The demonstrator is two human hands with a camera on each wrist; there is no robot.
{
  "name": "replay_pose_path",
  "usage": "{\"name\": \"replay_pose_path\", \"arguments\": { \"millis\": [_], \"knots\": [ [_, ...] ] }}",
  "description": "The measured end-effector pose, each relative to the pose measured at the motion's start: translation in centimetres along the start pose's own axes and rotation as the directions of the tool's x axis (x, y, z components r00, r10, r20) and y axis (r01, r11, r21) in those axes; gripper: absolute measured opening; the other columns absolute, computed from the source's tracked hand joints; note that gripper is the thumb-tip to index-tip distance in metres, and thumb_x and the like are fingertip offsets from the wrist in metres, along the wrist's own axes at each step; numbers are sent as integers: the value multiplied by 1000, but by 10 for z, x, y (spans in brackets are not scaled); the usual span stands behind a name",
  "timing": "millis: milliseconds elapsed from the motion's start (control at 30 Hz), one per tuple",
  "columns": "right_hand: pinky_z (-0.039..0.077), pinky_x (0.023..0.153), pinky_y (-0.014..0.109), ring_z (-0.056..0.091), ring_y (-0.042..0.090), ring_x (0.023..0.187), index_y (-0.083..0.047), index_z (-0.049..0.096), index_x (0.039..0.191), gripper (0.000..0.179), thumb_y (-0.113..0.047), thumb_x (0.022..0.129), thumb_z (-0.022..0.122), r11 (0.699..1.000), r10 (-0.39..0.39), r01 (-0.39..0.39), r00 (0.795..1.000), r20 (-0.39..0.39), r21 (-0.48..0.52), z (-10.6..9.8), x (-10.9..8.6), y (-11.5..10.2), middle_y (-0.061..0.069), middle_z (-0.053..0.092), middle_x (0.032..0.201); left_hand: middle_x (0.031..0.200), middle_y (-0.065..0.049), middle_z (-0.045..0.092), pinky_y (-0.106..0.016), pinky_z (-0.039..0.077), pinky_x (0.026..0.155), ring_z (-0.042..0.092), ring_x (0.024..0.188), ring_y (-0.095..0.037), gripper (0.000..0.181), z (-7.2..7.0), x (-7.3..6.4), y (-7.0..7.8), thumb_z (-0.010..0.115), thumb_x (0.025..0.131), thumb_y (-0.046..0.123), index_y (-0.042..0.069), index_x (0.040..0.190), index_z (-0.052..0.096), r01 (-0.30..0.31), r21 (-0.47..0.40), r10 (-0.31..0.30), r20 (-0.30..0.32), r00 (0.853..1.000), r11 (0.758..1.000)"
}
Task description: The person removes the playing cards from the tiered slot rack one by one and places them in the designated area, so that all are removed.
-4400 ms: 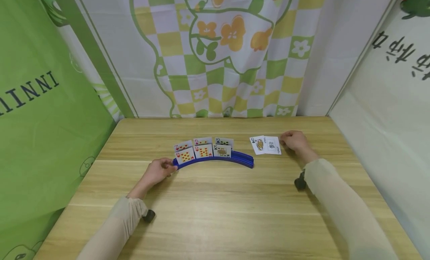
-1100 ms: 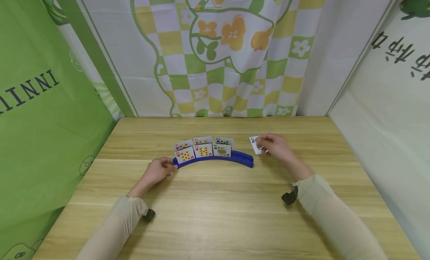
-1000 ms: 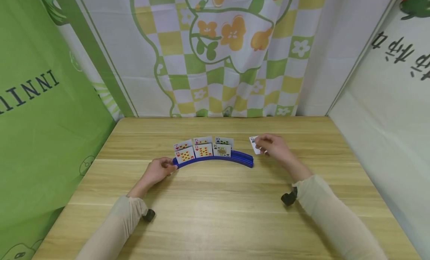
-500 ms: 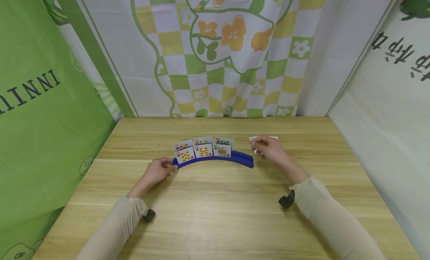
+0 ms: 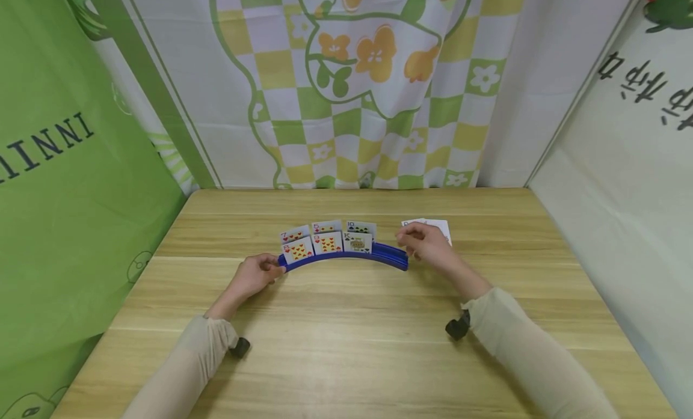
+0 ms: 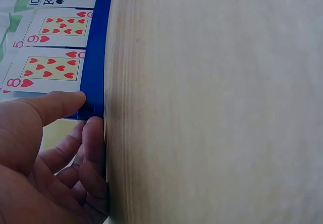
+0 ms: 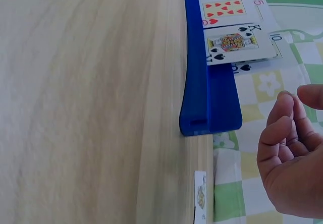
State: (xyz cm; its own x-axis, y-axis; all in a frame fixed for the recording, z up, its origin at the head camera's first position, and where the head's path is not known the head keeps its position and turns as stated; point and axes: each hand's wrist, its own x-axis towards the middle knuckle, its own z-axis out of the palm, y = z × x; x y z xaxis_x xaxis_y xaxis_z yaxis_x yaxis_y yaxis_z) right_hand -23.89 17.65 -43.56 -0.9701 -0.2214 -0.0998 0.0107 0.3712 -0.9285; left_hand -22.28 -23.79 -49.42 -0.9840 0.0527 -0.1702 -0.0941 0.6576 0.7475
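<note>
A curved blue card holder stands on the table with two rows of playing cards. An eight of hearts, a nine of hearts and a king of spades fill its front row; behind them show a seven, a five and a ten. My left hand grips the holder's left end, thumb in front. Near the bare right end hovers my right hand, fingers loosely bent, nothing between them. It partly covers two loose playing cards lying behind it on the table.
The wooden table ends at a patterned curtain along the back. A green panel rises on the left and a white one on the right. A black wrist camera hangs under the right sleeve.
My right hand has gone from the right of the loose cards, across them, to near the holder's right end. The loose cards show again beyond it. My left hand and the holder have stayed put.
</note>
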Motion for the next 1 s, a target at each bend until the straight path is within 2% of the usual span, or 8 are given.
{"name": "replay_pose_path", "arguments": {
  "millis": [200, 433, 633, 1000],
  "knots": [
    [52, 64, 35, 61, 22, 76, -1, 63, 120, 29, -23, 101, 59, 1000, 23, -23, 1000, 2, -8, 9, 1, 0, 18, 70, 105, 95, -13, 72, -27, 50, 61, 63, 69, -14, 36, 1, 0, -1, 72, 91, 24, 0, 117, 66, 10, -3, -10, -1, 1000, 1000],
    [49, 57, 31, 59, 16, 70, 0, 65, 116, 27, -20, 99, 62, 1000, 5, -5, 1000, -10, 19, 20, 3, -1, 18, 70, 102, 95, -12, 72, -27, 49, 60, 63, 68, -14, 36, 1, 0, 0, 72, 91, 25, 1, 117, 67, 11, -3, -11, -6, 1000, 1000],
    [50, 59, 31, 59, 23, 75, -1, 64, 117, 28, -23, 100, 60, 1000, -6, 6, 1000, -1, -10, 25, 3, -1, 21, 68, 106, 95, -13, 72, -26, 49, 59, 63, 68, -14, 35, 0, 0, 1, 71, 91, 24, 0, 117, 67, 11, -1, -11, 1, 1000, 1000],
    [50, 58, 30, 58, 19, 72, -2, 64, 118, 28, -22, 99, 60, 1000, 0, 0, 1000, -6, -24, 31, 5, -3, 14, 67, 98, 93, -13, 72, -26, 49, 59, 62, 68, -14, 35, -1, -1, 1, 71, 91, 23, -1, 116, 66, 2, -1, -2, 3, 1000, 1000]
  ]
}}
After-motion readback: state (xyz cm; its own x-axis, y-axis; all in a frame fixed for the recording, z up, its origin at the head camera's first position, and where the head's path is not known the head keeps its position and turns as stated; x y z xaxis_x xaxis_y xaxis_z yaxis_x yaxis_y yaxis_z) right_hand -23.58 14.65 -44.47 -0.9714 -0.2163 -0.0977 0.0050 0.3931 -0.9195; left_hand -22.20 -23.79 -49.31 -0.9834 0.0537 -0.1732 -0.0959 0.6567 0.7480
